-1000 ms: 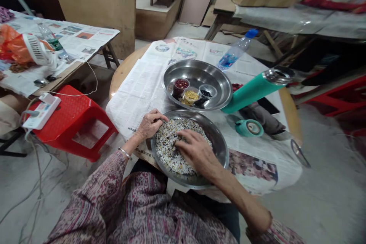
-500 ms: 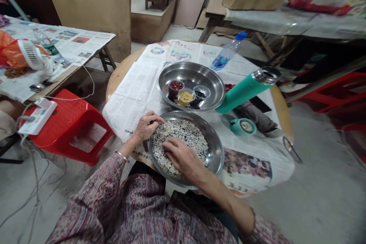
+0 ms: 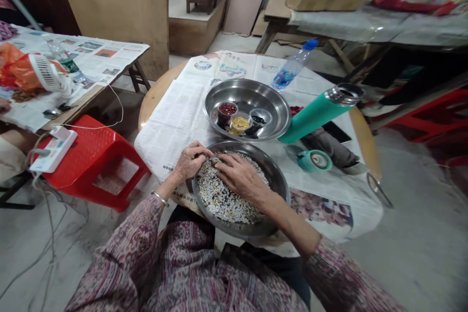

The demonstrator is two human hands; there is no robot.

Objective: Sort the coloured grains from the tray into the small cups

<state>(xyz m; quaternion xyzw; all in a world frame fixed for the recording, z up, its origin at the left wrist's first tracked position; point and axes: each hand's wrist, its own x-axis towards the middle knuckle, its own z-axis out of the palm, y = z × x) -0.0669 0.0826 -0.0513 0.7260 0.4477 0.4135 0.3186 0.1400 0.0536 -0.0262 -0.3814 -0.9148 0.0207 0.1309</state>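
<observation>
A steel basin (image 3: pixel 281 187) in front of me holds a layer of white grains mixed with black, yellow and reddish beans. At its upper left rim is my left hand (image 3: pixel 190 161), fingers bent and pressed together; whatever they hold is hidden. My right hand (image 3: pixel 241 176) lies palm down over the grains, its fingers stretched out and touching them near the left fingertips. Behind stands a second steel basin (image 3: pixel 214 91) with three clear cups: red beans (image 3: pixel 227 108), yellow beans (image 3: pixel 240 123) and black beans (image 3: pixel 259 120).
Newspaper (image 3: pixel 171 107) covers the round table. To the right stand a green thermos (image 3: pixel 316 116), its green cap (image 3: pixel 314 160) and a plastic bottle (image 3: pixel 292 68). A red stool (image 3: pixel 95 151) bears a power strip (image 3: pixel 54 151). At left, a side table holds a small white fan (image 3: pixel 46 72).
My right hand has slid across the grains, away from me, up to the left fingertips. The left hand has stayed at the rim. The view has shifted slightly.
</observation>
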